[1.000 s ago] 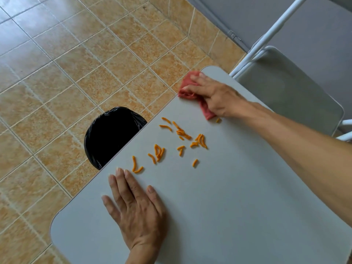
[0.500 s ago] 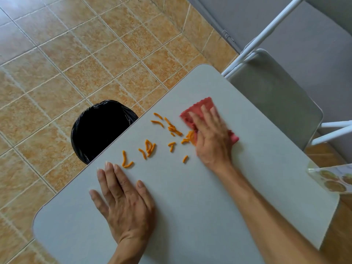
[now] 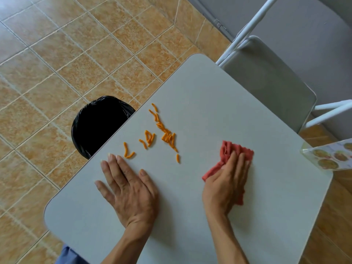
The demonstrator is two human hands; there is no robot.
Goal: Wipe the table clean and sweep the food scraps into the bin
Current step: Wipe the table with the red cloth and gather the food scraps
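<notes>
Down on the tiled floor (image 3: 57,54) at the left stood the black-lined bin (image 3: 99,124), tucked partly under the edge of the grey table (image 3: 209,92). Next along, the left hand (image 3: 131,191) lay flat on the tabletop, fingers spread wide, holding nothing. Just beyond its fingertips the orange food scraps (image 3: 163,134) were strewn near the bin-side edge. Further right, the right hand (image 3: 228,180) pressed flat on a rumpled red cloth (image 3: 230,149), well apart from the scraps. A grey folding chair (image 3: 270,80) stood beyond.
</notes>
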